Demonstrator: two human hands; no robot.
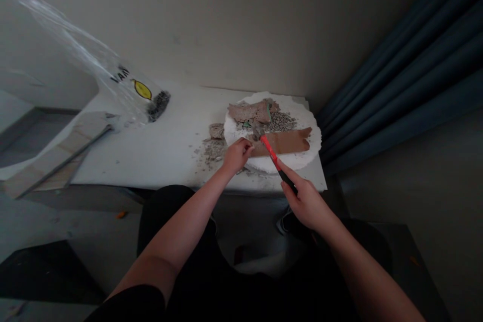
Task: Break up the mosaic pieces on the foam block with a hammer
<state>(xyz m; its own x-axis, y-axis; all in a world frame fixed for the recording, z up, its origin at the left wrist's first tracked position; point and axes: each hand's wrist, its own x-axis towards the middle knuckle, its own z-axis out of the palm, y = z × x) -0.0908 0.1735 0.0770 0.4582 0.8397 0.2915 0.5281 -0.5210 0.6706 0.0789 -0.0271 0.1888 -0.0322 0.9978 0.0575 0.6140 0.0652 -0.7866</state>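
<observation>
My right hand (306, 202) is wrapped round the black grip of a hammer (270, 151) with a red shaft. The hammer's head is over the near-left part of a white wavy-edged board (315, 133), close to the fingers of my left hand (237, 155). Those fingers are closed in a pinch at the left end of a brown flat strip (289, 142); whatever is between them is too small to make out. Behind the hammer head lies a broken brownish curved chunk (249, 111) with green at its edge. Grey crumbs (282, 122) are spread beside it.
More grey rubble (213, 152) lies on the white table (158, 156) left of the board. A clear plastic bag (128, 88) with dark contents stands at the back left. Flat boards and a dark rod (71, 151) lie at the far left. A dark curtain (407, 70) hangs on the right.
</observation>
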